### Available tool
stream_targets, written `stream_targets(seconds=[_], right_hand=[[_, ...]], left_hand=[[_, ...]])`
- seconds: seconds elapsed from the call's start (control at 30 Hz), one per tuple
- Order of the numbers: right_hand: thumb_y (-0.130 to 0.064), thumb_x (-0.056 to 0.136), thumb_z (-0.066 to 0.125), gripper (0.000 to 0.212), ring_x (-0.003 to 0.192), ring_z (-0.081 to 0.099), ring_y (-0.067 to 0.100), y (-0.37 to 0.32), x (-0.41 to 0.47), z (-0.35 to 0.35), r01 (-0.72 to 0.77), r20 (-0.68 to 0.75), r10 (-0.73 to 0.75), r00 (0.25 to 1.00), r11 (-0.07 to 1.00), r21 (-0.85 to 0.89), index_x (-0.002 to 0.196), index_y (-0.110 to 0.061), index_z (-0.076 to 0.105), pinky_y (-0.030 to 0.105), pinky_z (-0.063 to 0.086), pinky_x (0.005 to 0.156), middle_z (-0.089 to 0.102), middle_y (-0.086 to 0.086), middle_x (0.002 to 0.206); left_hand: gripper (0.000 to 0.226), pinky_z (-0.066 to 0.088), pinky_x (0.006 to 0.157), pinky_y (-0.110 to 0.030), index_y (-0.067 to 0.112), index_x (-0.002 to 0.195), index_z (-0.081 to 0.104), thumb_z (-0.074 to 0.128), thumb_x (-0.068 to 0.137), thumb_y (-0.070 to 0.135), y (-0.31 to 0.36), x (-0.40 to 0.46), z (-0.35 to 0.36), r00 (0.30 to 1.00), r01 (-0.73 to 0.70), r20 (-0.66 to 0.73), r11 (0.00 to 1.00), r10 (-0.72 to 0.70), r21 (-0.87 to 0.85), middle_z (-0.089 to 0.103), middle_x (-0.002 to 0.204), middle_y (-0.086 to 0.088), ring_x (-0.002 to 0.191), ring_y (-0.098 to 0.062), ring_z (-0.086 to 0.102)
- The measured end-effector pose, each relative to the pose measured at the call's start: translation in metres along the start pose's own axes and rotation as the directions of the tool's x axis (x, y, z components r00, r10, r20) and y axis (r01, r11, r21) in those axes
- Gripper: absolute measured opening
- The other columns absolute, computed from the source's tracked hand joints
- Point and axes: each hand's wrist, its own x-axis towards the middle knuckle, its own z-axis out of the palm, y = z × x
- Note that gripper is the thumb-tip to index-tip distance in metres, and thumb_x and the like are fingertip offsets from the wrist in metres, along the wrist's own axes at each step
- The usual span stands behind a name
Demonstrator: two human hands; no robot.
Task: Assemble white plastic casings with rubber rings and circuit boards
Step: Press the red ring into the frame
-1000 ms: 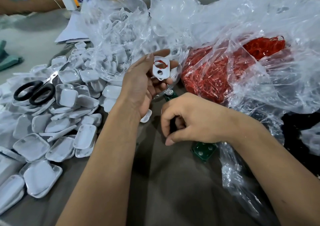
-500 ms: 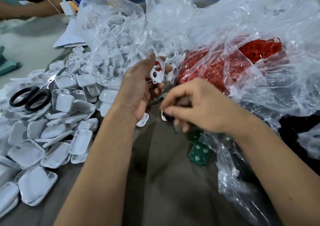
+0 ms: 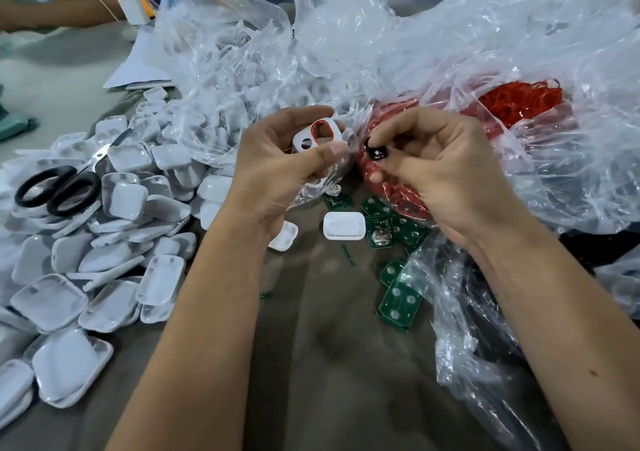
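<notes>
Left hand [image 3: 277,160] gripping white casing [image 3: 317,137] with red ring; right hand [image 3: 433,166], lifted from table, now pinching small black piece [image 3: 377,153], ready for fitting.

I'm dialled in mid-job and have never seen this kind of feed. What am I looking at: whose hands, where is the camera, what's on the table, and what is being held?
There is no machine here: these are a person's two bare hands, filmed by one wide-angle camera worn on the head and looking down at the table. The left hand pinches a white plastic casing that has two openings, with a red rubber ring seated round the larger one. The right hand pinches a small black part beside it; what it is I cannot tell. On the grey table lie a heap of white casing shells at left with black-handled scissors on top, green circuit boards near the middle, and clear plastic bags, one holding red rubber rings. Another person's arm shows at top left.
</notes>
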Motion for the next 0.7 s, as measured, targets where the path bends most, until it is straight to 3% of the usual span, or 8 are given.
stream_targets(seconds=[0.13, 0.27, 0.37, 0.57, 0.7], right_hand=[[0.015, 0.092, 0.064, 0.028, 0.074, 0.07, 0.022, 0.004, 0.001, 0.0, -0.026, -0.021, 0.025, 0.999, 1.0, -0.014, 0.089, -0.012, 0.074, 0.029, 0.059, 0.062, 0.076, 0.006, 0.085], [0.006, 0.093, 0.059, 0.021, 0.072, 0.071, 0.025, 0.005, 0.001, 0.001, -0.05, -0.061, 0.05, 0.997, 0.999, 0.006, 0.093, -0.007, 0.076, 0.035, 0.06, 0.063, 0.076, 0.012, 0.083], [0.003, 0.091, 0.068, 0.017, 0.065, 0.073, 0.025, 0.006, 0.001, 0.002, -0.005, -0.122, -0.011, 0.992, 0.991, -0.132, 0.092, -0.012, 0.077, 0.044, 0.062, 0.065, 0.077, 0.014, 0.083], [0.003, 0.088, 0.077, 0.022, 0.063, 0.073, 0.024, 0.008, 0.0, 0.001, -0.059, -0.151, 0.041, 0.988, 0.991, -0.121, 0.106, -0.008, 0.069, 0.036, 0.062, 0.063, 0.078, 0.007, 0.079], [0.002, 0.093, 0.072, 0.012, 0.075, 0.076, 0.022, 0.005, 0.001, 0.002, -0.149, -0.116, 0.143, 0.983, 0.988, -0.043, 0.099, -0.007, 0.077, 0.032, 0.061, 0.068, 0.08, 0.01, 0.09]], left_hand=[[0.044, 0.053, 0.066, -0.021, 0.012, 0.116, 0.073, 0.081, 0.076, -0.005, 0.003, -0.002, 0.0, 0.992, -0.051, 0.116, 0.997, 0.058, -0.06, 0.076, 0.102, -0.007, 0.08, -0.013, 0.067], [0.046, 0.056, 0.073, -0.027, 0.009, 0.117, 0.072, 0.082, 0.074, -0.005, 0.002, -0.003, 0.003, 0.978, -0.098, 0.181, 0.994, 0.104, -0.04, 0.072, 0.09, -0.002, 0.083, -0.017, 0.064], [0.047, 0.058, 0.082, -0.033, 0.005, 0.117, 0.072, 0.084, 0.073, -0.005, 0.004, -0.004, 0.006, 0.97, -0.145, 0.2, 0.989, 0.14, 0.011, 0.075, 0.096, -0.004, 0.089, -0.018, 0.069], [0.045, 0.057, 0.078, -0.027, 0.006, 0.114, 0.074, 0.084, 0.072, -0.009, 0.001, -0.005, 0.01, 0.963, -0.186, 0.217, 0.976, 0.159, 0.112, 0.077, 0.097, -0.005, 0.087, -0.013, 0.071], [0.046, 0.059, 0.079, -0.031, 0.003, 0.114, 0.074, 0.087, 0.07, -0.007, -0.001, -0.004, 0.012, 0.968, -0.182, 0.203, 0.972, 0.15, 0.15, 0.077, 0.097, -0.009, 0.087, -0.016, 0.072]])
